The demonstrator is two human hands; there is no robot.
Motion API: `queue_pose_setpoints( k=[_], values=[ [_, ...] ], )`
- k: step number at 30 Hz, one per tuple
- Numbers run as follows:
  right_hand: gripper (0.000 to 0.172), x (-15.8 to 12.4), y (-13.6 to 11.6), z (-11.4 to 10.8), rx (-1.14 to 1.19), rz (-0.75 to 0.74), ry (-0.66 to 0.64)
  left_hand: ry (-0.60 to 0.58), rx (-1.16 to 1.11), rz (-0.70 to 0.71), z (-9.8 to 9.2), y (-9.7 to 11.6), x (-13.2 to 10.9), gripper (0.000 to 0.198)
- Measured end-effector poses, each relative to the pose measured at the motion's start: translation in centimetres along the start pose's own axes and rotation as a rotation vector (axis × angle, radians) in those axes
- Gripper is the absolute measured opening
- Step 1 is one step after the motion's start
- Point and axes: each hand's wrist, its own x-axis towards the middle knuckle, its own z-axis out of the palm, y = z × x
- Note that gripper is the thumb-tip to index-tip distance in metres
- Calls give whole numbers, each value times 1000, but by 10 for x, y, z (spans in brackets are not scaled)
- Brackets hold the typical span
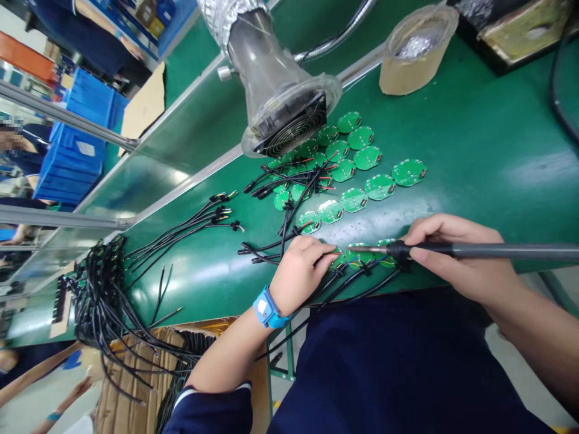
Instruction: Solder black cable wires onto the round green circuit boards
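My right hand [456, 256] is wrapped round the grey handle of a soldering iron [479, 251]. The iron's metal tip points left, over a row of small green circuit boards [357, 253] at the table's near edge. At the left end of that row my left hand [301, 271] pinches a thin wire [338, 252] with a reddish end, against a board; the fingers hide most of it. Black cables [348, 281] with coloured wire ends run from these boards towards my body. A blue wrist strap [268, 307] is on my left wrist.
More green boards [380, 187] lie in rows beyond, some under short black cables [289, 181]. A fume extractor [289, 114] hangs over them. Cable bundles [97, 289] lie left, above a cardboard box [136, 367]. A tape roll [414, 60] stands at the back right. Other people work across the bench.
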Motion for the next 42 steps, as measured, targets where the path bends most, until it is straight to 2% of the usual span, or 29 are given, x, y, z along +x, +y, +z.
queue_pose_setpoints(
  k=[8, 14, 24, 35, 38, 42],
  values=[
    [11, 3, -2, 2, -64, 7, -85, 19, 50, 45, 3, 2, -2, 12],
    [10, 3, -5, 3, -109, -17, -104, -42, 106, 33, -1, 8, 5, 10],
    [7, 2, -6, 3, -134, -36, -127, -151, 58, -13, -10, 7, 17, 10],
    [8, -1, -2, 3, -23, -144, -184, -300, 62, 12, -17, 4, 32, 11],
    [7, -3, -1, 1, 28, -116, -135, -298, 82, 22, -18, 5, 32, 11],
    [8, -7, 6, -1, 237, -25, 37, -283, 101, 36, -17, 7, 30, 12]
  ],
)
